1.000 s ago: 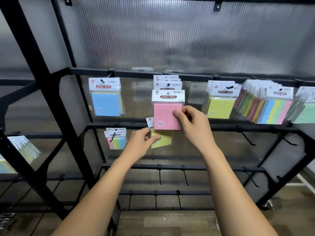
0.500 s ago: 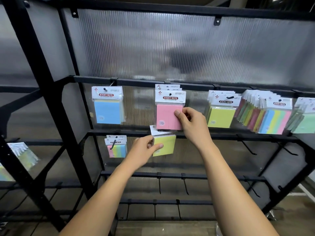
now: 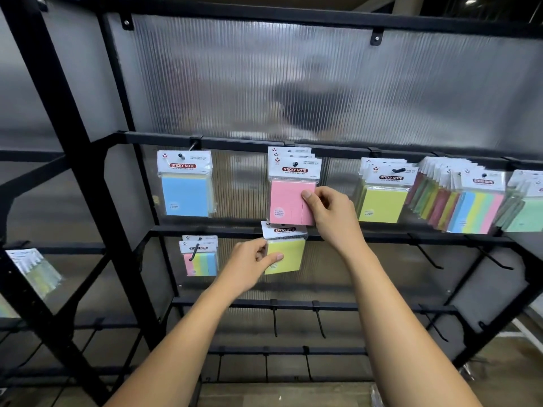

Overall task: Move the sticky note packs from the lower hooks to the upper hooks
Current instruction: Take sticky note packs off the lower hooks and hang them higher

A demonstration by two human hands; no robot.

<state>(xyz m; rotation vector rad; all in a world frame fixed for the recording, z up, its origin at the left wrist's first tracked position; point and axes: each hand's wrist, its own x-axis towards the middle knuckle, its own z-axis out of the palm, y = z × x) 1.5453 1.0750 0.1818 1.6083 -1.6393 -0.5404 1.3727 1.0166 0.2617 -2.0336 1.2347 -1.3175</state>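
Observation:
A pink sticky note pack (image 3: 286, 201) hangs on the middle upper hook (image 3: 295, 164), in front of other packs. My right hand (image 3: 332, 214) pinches its right edge. Just below it, my left hand (image 3: 249, 264) pinches a yellow pack (image 3: 289, 254) by its left edge; the pack's white header overlaps the black rail. Two multicolour packs (image 3: 201, 259) hang on a lower hook (image 3: 196, 250) at the left. On the upper row also hang a blue pack (image 3: 185, 198), yellow packs (image 3: 382, 201) and a thick bunch of striped packs (image 3: 470, 210).
The black metal rack (image 3: 88, 177) has a ribbed translucent back panel. Bare black hooks (image 3: 426, 255) stick out of the lower rails at right and below. Green packs (image 3: 526, 212) hang at the far right; more packs (image 3: 35, 271) hang on the neighbouring rack at the left.
My left hand has lifted the yellow pack upward and turned it upright. The pink pack in my right hand has slid further onto the upper hook.

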